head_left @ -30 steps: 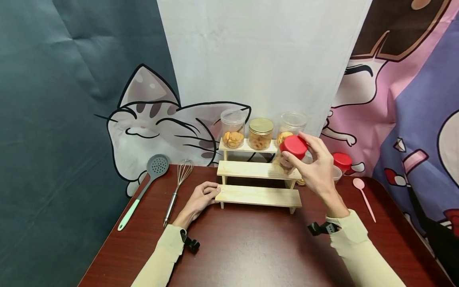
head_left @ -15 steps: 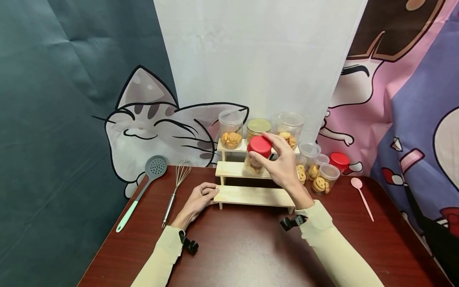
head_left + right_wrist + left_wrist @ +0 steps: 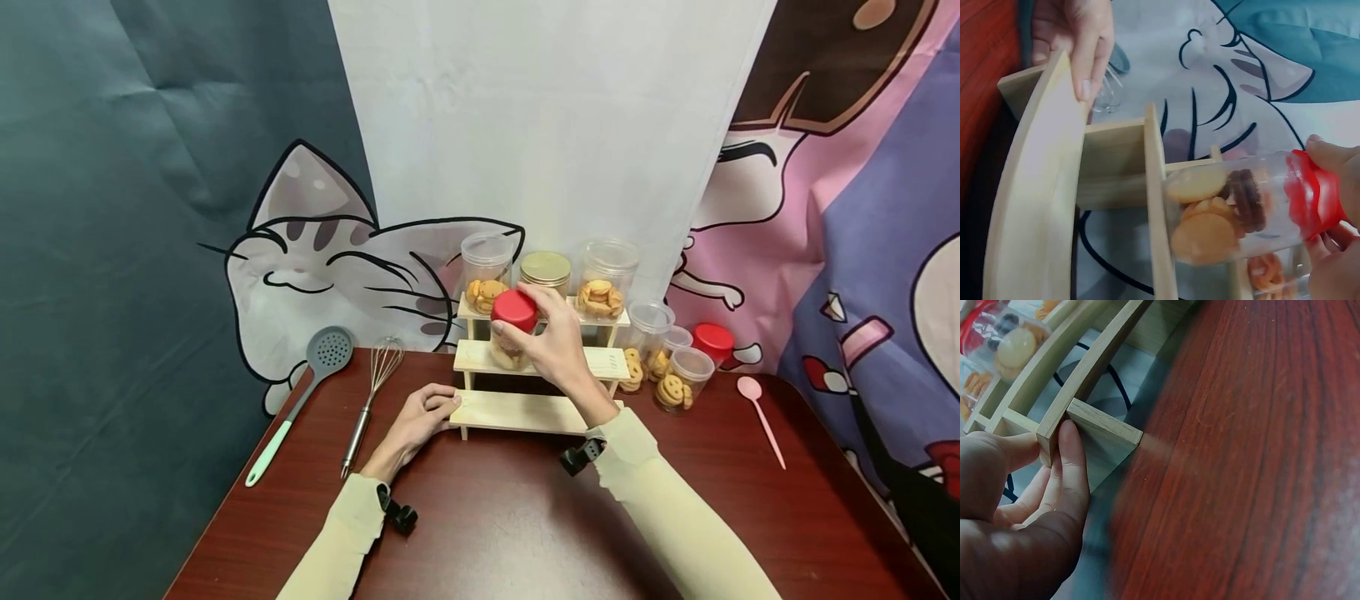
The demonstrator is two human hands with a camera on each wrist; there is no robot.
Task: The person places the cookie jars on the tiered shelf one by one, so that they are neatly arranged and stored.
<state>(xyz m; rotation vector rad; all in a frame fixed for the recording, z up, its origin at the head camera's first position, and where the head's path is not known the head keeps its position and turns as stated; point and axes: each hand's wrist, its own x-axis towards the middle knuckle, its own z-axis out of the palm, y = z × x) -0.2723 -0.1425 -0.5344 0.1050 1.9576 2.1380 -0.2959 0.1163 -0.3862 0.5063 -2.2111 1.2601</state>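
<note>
My right hand (image 3: 558, 346) grips a clear cookie jar (image 3: 1207, 209) by its red lid. The jar is upright at the left part of the middle step of a three-step wooden rack (image 3: 525, 411); whether its base rests on the wood I cannot tell. Round pale cookies and a dark one show inside it in the right wrist view. My left hand (image 3: 416, 421) pinches the left end of the rack's lowest step, thumb on top and fingers beneath in the left wrist view. On the top step stand two clear-lidded jars (image 3: 487, 271) (image 3: 606, 279) and a gold-lidded jar (image 3: 545, 271), partly hidden.
Right of the rack stand several more cookie jars (image 3: 684, 377), one with a red lid (image 3: 712, 340). A pink spoon (image 3: 761, 417) lies farther right. A whisk (image 3: 367, 408) and a slotted skimmer (image 3: 303, 396) lie left on the table (image 3: 495, 533). Printed curtains hang behind.
My right hand has carried the red-lidded jar leftward, from the rack's right side to the left part of the middle step. My left hand keeps its hold on the rack.
</note>
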